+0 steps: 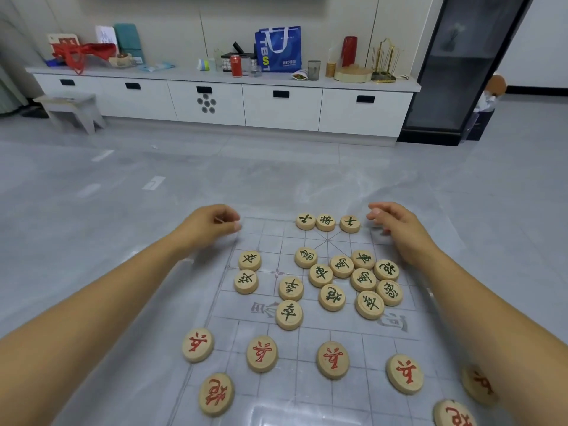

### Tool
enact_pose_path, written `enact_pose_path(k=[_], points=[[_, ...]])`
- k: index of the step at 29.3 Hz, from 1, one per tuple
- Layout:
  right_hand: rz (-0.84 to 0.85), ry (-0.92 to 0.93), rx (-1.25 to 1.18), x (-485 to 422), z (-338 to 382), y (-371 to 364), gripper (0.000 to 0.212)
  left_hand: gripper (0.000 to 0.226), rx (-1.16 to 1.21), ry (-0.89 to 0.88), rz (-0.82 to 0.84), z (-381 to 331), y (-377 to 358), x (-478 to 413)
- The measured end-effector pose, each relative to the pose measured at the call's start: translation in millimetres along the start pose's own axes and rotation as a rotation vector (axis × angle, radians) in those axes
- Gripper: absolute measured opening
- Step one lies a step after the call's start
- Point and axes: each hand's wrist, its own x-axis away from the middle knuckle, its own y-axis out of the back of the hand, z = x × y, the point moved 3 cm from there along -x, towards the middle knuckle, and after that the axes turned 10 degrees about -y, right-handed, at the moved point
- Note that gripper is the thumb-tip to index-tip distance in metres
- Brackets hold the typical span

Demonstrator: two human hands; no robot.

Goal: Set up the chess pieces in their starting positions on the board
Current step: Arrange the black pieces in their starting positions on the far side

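L hand (212, 224) fingers curled, hold unclear; R hand (392, 224) fingers loosely curled nr green 士 piece (350, 224); bag (278, 49) reads "TBS".

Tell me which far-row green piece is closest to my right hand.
The rightmost green piece, beside the right hand; the other two lie farther left.

Both forearms stretched forward, left hand (212, 224) curled inward, right hand (396, 233) loosely curled, palm down

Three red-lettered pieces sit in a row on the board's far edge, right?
No. The head view shows the three pieces on the far edge of the board have green lettering, not red; the red-lettered pieces lie on the near side.
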Motion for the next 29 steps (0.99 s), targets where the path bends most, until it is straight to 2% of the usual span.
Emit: enact_pose_path(k=[2,5,7,9,14,16,20,21,25,29], points=[[-0.017,0.013,0.048,10.2,4.1,13.6,0.021,0.008,0.012,0.018,0.032,6.0,4.2,23.9],[0.034,-0.026,0.402,44.0,-1.7,34.4,0.012,0.018,-0.153,-0.195,0.099,-26.3,-28.8,31.1],[0.075,-0.076,0.384,64.2,-13.6,44.8,0.014,0.03,-0.272,-0.268,0.173,-55.5,-66.0,26.5],[0.143,-0.084,0.327,75.7,-22.8,42.3,0.021,0.039,-0.429,-0.25,0.248,-65.7,-91.4,24.1],[0.158,-0.041,0.344,75.7,-23.3,39.0,0.026,0.037,-0.525,-0.235,0.259,-53.7,-81.9,23.2],[0.146,-0.021,0.343,74.6,-25.2,38.4,0.026,0.039,-0.488,-0.199,0.27,-45.9,-71.8,22.9],[0.12,-0.01,0.355,72.2,-28.5,36.9,0.024,0.053,-0.101,-0.08,0.174,-33.2,-62.4,27.2],[0.109,-0.008,0.346,72.1,-28.2,38.0,0.022,0.053,-0.065,-0.06,0.139,-31.0,-63.6,28.0],[-0.021,0.073,0.246,90.6,-19.1,47.7,0.008,0.051,-0.205,-0.057,0.038,-30.5,-72.5,28.5],[0.144,0.171,0.706,113.5,-16.9,36.3,0.024,0.04,-0.202,-0.064,0.108,-27.8,-67.9,25.7]])
